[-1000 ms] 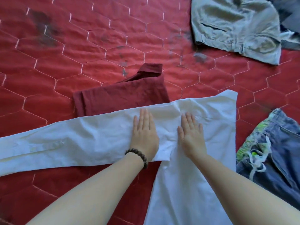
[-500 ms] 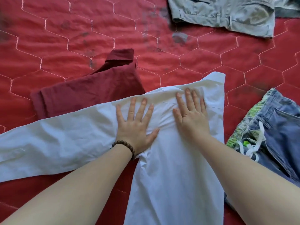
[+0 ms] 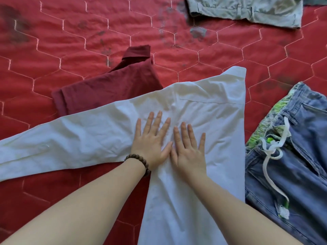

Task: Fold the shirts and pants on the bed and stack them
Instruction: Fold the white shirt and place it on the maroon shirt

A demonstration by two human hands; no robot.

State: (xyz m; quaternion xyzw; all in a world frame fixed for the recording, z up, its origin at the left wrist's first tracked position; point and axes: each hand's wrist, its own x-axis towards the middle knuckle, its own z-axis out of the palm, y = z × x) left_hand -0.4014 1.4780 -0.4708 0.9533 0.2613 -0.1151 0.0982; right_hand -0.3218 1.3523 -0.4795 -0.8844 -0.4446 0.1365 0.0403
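A white shirt point(image 3: 203, 110) is spread on the red quilt point(image 3: 88, 41), one sleeve stretched out to the left. It is pressed flat by the left hand point(image 3: 152, 144) and right hand point(image 3: 188, 149), fingers straight and slightly spread, thumbs touching. A folded maroon garment point(image 3: 106, 87), possibly a shirt, is partly covered by it. Jeans point(image 3: 292, 165) lie just right; grey trousers point(image 3: 247, 9) well beyond.
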